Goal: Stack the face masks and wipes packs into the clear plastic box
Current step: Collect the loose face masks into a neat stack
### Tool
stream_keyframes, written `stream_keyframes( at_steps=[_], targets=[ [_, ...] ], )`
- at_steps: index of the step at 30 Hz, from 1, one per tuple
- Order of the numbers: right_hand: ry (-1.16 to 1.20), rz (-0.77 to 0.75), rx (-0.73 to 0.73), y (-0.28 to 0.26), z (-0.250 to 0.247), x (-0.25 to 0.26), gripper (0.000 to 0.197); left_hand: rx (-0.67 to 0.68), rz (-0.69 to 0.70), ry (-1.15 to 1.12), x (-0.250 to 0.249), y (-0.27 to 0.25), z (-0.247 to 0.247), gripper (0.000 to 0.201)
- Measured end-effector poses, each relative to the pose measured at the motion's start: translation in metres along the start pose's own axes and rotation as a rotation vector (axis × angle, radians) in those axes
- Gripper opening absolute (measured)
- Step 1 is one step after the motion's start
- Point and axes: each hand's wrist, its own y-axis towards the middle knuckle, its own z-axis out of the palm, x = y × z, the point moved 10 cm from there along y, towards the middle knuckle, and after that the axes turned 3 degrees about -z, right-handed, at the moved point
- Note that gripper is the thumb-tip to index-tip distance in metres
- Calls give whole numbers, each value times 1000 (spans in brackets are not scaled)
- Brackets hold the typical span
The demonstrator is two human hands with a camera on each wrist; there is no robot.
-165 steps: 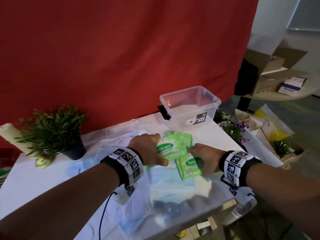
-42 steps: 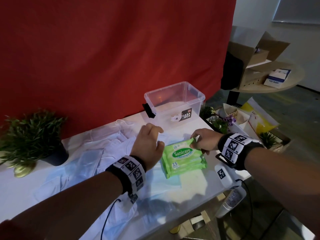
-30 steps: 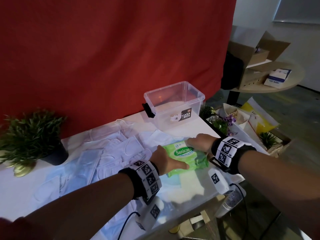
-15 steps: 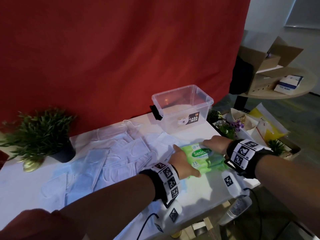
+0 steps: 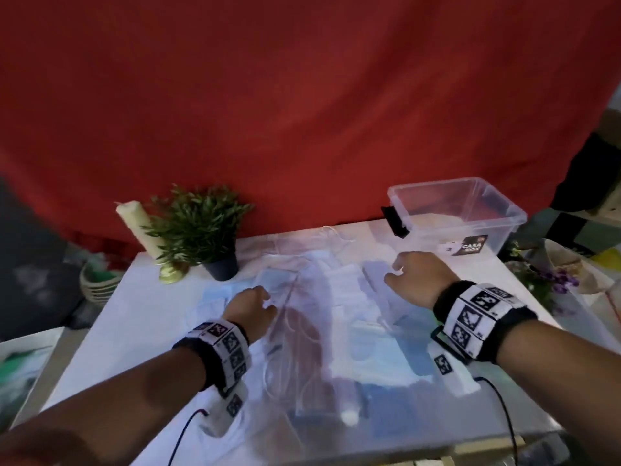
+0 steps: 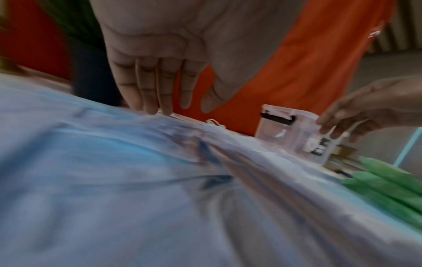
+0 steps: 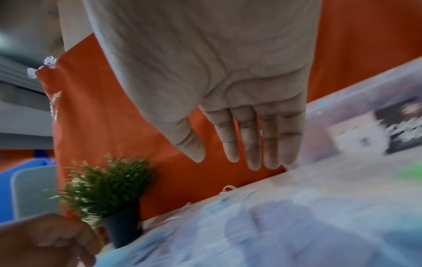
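White and pale blue face masks lie spread over the white table. The clear plastic box stands at the far right corner, nothing green inside. My left hand is over the masks on the left, its fingers straight with the tips touching a blue mask. My right hand hovers over the masks just before the box, with its fingers straight and holding nothing. The green wipes packs lie stacked on the right. They are out of sight in the head view.
A small potted plant and a cream candle stand at the table's far left. A red cloth hangs behind. Flowers and bags sit beyond the right edge. Cables run from both wrists off the near edge.
Both hands have left the stack of green wipes packs and moved left and forward over the masks. The head view has swung left, so the packs have dropped out of it.
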Motion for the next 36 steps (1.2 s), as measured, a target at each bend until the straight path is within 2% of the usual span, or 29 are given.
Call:
stream_keyframes(
  at_steps=[3, 7, 11, 13, 17, 23, 28, 33, 36],
  targets=[
    [165, -74, 119, 8, 41, 64, 34, 10, -77, 22, 48, 14, -6, 45],
    [331, -57, 287, 18, 105, 127, 33, -10, -61, 19, 71, 26, -8, 39],
    [350, -1, 298, 33, 144, 161, 26, -26, -5, 26, 77, 28, -5, 30],
    [325, 49, 261, 41, 154, 166, 27, -13, 17, 48, 81, 30, 0, 29],
    [213, 134, 184, 52, 157, 167, 43, 15, 47, 27, 86, 35, 3, 33],
    [157, 188, 152, 58, 162, 163, 28, 62, 52, -11, 89, 36, 6, 28],
    [217, 222, 144, 56, 163, 158, 39, 87, 44, -35, 91, 37, 13, 28],
    [356, 223, 128, 56, 160, 153, 42, 103, 7, -111, 92, 35, 14, 50],
    [416, 162, 119, 56, 151, 157, 26, 88, -27, -223, 93, 32, 5, 52]
  ],
)
